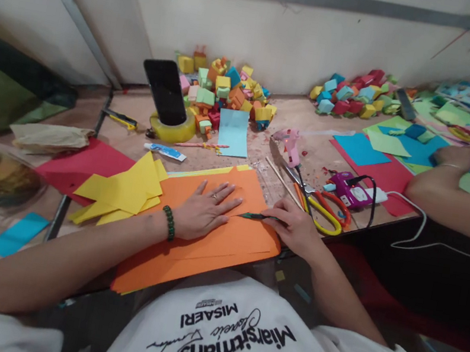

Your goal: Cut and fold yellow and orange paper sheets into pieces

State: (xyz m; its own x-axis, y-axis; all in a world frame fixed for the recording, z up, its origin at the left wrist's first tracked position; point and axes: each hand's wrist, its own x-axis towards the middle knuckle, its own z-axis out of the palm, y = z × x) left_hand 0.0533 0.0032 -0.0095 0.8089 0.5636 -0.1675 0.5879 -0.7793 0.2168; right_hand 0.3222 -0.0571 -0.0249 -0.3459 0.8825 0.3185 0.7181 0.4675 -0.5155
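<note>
A stack of orange paper sheets (pixel 205 243) lies at the near table edge in front of me. My left hand (pixel 203 211) rests flat on it, fingers spread, with a ring and a green bead bracelet at the wrist. My right hand (pixel 295 225) is closed around a thin green-handled cutter (pixel 257 216) whose tip points left onto the orange paper, just right of my left fingertips. Yellow paper pieces (pixel 124 190) lie to the left of the orange stack, over a red sheet (pixel 79 165).
Scissors with orange-yellow handles (pixel 324 209), a pink glue gun (pixel 290 146) and a purple one (pixel 347 189) lie to the right. A phone (pixel 165 91) leans on a tape roll (pixel 175 129). Piles of folded paper cubes (pixel 224 93) sit by the wall. Another person's arms (pixel 455 207) work at right.
</note>
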